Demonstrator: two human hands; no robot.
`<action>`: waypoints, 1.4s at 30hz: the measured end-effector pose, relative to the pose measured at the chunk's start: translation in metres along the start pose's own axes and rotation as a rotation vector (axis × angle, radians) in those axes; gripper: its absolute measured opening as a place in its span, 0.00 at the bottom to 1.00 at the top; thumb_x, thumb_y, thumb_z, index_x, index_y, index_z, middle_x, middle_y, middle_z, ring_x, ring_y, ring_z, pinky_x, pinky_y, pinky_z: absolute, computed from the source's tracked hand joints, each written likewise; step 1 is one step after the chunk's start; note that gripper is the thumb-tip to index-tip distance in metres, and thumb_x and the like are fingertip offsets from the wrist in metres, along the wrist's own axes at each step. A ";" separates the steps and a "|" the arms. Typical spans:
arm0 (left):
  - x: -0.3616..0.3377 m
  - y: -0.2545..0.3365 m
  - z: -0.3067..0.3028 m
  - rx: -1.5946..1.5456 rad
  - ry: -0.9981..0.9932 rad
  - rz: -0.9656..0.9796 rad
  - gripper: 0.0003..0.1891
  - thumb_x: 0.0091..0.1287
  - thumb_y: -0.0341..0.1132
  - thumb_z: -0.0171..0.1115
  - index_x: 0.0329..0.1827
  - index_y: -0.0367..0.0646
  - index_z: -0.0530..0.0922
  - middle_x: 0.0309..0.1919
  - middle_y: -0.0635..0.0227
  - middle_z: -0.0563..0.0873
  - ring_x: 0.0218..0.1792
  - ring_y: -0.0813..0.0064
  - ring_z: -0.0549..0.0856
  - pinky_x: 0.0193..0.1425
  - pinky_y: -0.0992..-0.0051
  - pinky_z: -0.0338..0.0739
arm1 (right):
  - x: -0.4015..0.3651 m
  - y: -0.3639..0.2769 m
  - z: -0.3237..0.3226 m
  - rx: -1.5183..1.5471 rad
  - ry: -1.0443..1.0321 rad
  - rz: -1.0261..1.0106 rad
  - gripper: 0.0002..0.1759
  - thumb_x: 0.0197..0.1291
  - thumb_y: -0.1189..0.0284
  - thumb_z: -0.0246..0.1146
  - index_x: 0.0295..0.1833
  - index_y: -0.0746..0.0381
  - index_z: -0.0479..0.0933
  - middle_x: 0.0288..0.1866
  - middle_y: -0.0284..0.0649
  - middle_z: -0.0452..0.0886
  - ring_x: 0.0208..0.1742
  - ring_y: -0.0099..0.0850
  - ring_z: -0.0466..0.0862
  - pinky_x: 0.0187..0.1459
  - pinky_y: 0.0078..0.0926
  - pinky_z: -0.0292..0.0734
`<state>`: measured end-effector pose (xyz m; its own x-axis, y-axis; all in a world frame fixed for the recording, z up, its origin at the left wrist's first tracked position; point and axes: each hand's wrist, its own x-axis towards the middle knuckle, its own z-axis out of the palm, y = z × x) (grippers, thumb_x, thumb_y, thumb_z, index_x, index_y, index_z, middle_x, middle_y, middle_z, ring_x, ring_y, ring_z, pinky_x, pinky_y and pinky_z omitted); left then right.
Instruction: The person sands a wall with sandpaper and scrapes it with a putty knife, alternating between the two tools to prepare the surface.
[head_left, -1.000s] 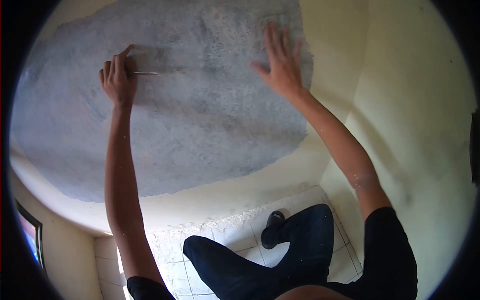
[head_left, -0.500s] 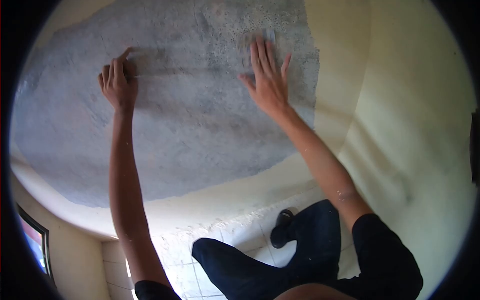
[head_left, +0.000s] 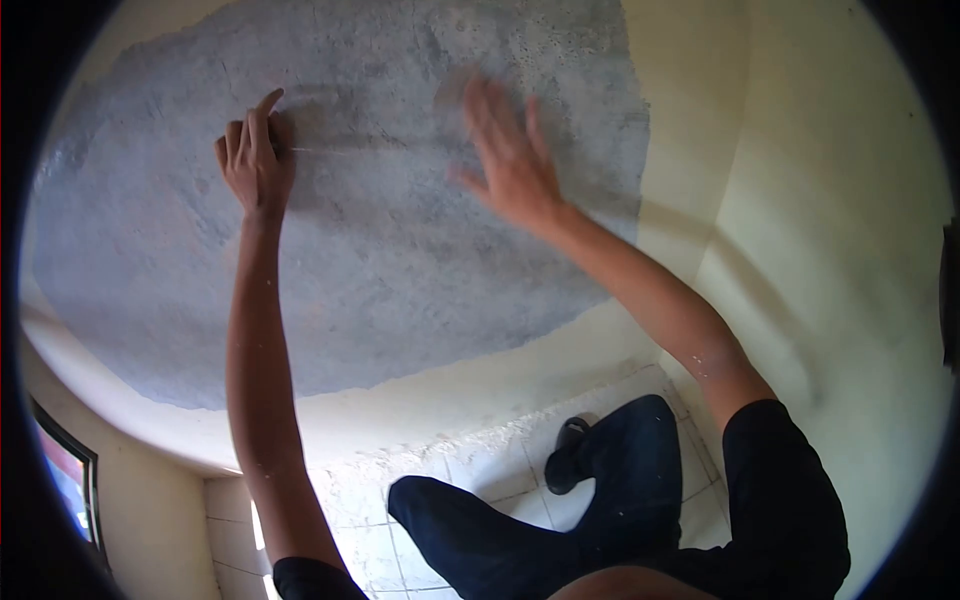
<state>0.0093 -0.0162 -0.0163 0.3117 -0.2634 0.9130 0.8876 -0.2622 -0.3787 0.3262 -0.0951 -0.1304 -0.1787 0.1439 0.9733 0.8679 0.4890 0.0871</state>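
Observation:
My right hand (head_left: pixel 508 155) is blurred, its fingers stretched out and spread against the bare grey patch (head_left: pixel 400 270) of the wall. Under its fingertips shows a small, thin, greyish sheet (head_left: pixel 453 92), too smeared to name for certain; it looks like sandpaper. My left hand (head_left: pixel 255 155) is up at the left part of the same patch, its fingers curled and the index finger pointing upward. Something dark shows in its curl, mostly hidden by the fingers. A thin pale line runs rightward from this hand along the wall.
Cream paint (head_left: pixel 690 120) borders the grey patch, and an adjoining wall (head_left: pixel 840 260) stands at the right. Pale crumbs (head_left: pixel 400 452) lie along the wall's foot on the white tiled floor (head_left: pixel 500 515). My bent legs (head_left: pixel 630 480) are below; a dark-framed opening (head_left: pixel 70 470) is at lower left.
My right hand has slid left across the grey patch, with the thin sheet moving under its fingers. The left hand keeps its curled shape and appears slightly farther right as the view shifts.

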 end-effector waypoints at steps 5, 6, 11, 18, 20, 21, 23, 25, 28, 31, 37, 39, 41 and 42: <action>0.001 -0.002 0.002 -0.017 0.031 -0.002 0.12 0.78 0.33 0.65 0.61 0.56 0.87 0.35 0.74 0.90 0.38 0.74 0.84 0.51 0.69 0.72 | 0.039 0.046 -0.027 -0.552 -0.068 0.087 0.50 0.77 0.40 0.53 0.90 0.59 0.45 0.94 0.40 0.43 0.93 0.38 0.42 0.86 0.68 0.26; 0.003 -0.005 0.001 -0.011 0.037 0.025 0.12 0.78 0.33 0.65 0.61 0.56 0.87 0.35 0.74 0.90 0.38 0.74 0.84 0.51 0.69 0.72 | 0.033 0.034 -0.015 -0.367 -0.054 0.031 0.48 0.79 0.42 0.52 0.90 0.59 0.47 0.94 0.40 0.44 0.93 0.38 0.43 0.85 0.69 0.26; -0.001 -0.002 0.000 -0.058 0.025 0.002 0.16 0.75 0.31 0.67 0.64 0.57 0.86 0.33 0.75 0.86 0.39 0.74 0.83 0.55 0.68 0.73 | 0.036 0.048 -0.024 -0.255 0.001 0.009 0.45 0.79 0.42 0.52 0.90 0.56 0.50 0.93 0.38 0.47 0.92 0.35 0.45 0.85 0.69 0.26; -0.002 -0.006 0.004 -0.056 0.014 -0.009 0.17 0.73 0.31 0.68 0.64 0.59 0.86 0.32 0.76 0.84 0.39 0.73 0.83 0.57 0.67 0.74 | 0.033 0.044 -0.019 -0.401 -0.186 -0.328 0.44 0.80 0.38 0.45 0.90 0.49 0.49 0.93 0.30 0.48 0.92 0.32 0.45 0.84 0.74 0.28; 0.000 -0.005 0.007 -0.034 0.024 -0.015 0.16 0.74 0.32 0.68 0.62 0.59 0.86 0.33 0.76 0.85 0.40 0.73 0.83 0.57 0.67 0.74 | 0.048 0.055 -0.013 -0.302 0.088 -0.084 0.43 0.79 0.38 0.47 0.90 0.46 0.49 0.93 0.28 0.50 0.92 0.31 0.47 0.84 0.75 0.29; -0.003 -0.005 0.006 -0.021 0.019 -0.017 0.15 0.74 0.33 0.67 0.62 0.60 0.86 0.34 0.77 0.86 0.41 0.73 0.84 0.57 0.67 0.74 | 0.049 0.055 -0.010 -0.241 0.217 0.045 0.43 0.78 0.38 0.48 0.90 0.44 0.50 0.92 0.27 0.51 0.92 0.30 0.48 0.84 0.75 0.29; -0.002 -0.008 0.003 0.000 -0.011 0.010 0.14 0.75 0.33 0.66 0.60 0.60 0.87 0.35 0.77 0.86 0.42 0.72 0.84 0.57 0.66 0.74 | 0.030 0.042 0.001 -0.083 -0.159 -0.287 0.41 0.80 0.40 0.47 0.90 0.43 0.50 0.92 0.28 0.53 0.91 0.32 0.51 0.83 0.77 0.29; 0.000 -0.005 0.003 -0.006 -0.007 0.012 0.13 0.75 0.33 0.65 0.59 0.60 0.87 0.37 0.77 0.87 0.42 0.72 0.84 0.57 0.66 0.74 | 0.046 0.045 -0.014 -0.392 -0.282 -0.613 0.42 0.79 0.37 0.44 0.90 0.44 0.51 0.92 0.27 0.51 0.91 0.35 0.51 0.83 0.77 0.30; 0.000 0.001 0.003 -0.011 0.020 -0.013 0.13 0.75 0.32 0.65 0.58 0.60 0.87 0.39 0.77 0.87 0.43 0.71 0.84 0.56 0.67 0.73 | 0.104 0.052 -0.032 -0.920 0.009 -0.064 0.44 0.77 0.34 0.44 0.90 0.43 0.50 0.93 0.24 0.46 0.92 0.33 0.47 0.84 0.74 0.31; 0.001 -0.002 -0.002 -0.006 0.007 0.015 0.12 0.74 0.32 0.66 0.57 0.59 0.87 0.39 0.77 0.88 0.43 0.72 0.84 0.56 0.68 0.73 | 0.105 0.033 -0.021 -0.334 0.014 -0.297 0.43 0.78 0.37 0.45 0.90 0.45 0.50 0.92 0.24 0.48 0.92 0.31 0.47 0.84 0.76 0.35; 0.000 -0.002 -0.004 -0.015 0.011 0.030 0.13 0.71 0.31 0.70 0.56 0.57 0.87 0.40 0.77 0.89 0.43 0.73 0.84 0.56 0.70 0.72 | 0.084 0.052 -0.037 -0.315 0.044 -0.182 0.43 0.78 0.40 0.52 0.89 0.48 0.53 0.92 0.25 0.51 0.92 0.30 0.48 0.84 0.77 0.35; 0.001 -0.005 -0.001 -0.057 0.042 0.055 0.13 0.70 0.31 0.70 0.56 0.57 0.87 0.40 0.77 0.89 0.43 0.73 0.84 0.56 0.70 0.72 | 0.068 0.052 -0.035 -0.424 -0.082 -0.211 0.44 0.77 0.38 0.51 0.89 0.48 0.54 0.93 0.25 0.51 0.92 0.31 0.49 0.84 0.77 0.36; 0.000 -0.005 -0.001 -0.048 0.041 0.036 0.14 0.70 0.31 0.70 0.56 0.56 0.87 0.40 0.77 0.89 0.43 0.73 0.84 0.56 0.70 0.73 | 0.072 0.052 -0.031 -0.445 -0.082 -0.218 0.45 0.77 0.37 0.51 0.89 0.49 0.55 0.92 0.25 0.52 0.92 0.31 0.49 0.84 0.78 0.36; 0.001 -0.002 0.000 -0.050 0.035 0.032 0.14 0.70 0.31 0.70 0.56 0.56 0.87 0.40 0.77 0.89 0.43 0.73 0.84 0.57 0.69 0.73 | 0.089 0.044 -0.022 -0.410 -0.024 -0.204 0.45 0.77 0.37 0.51 0.89 0.49 0.56 0.92 0.26 0.52 0.92 0.32 0.50 0.84 0.78 0.37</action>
<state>0.0074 -0.0162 -0.0146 0.3264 -0.3046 0.8948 0.8592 -0.2990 -0.4152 0.3589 -0.0797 -0.0352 -0.3716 0.1026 0.9227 0.9247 0.1290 0.3581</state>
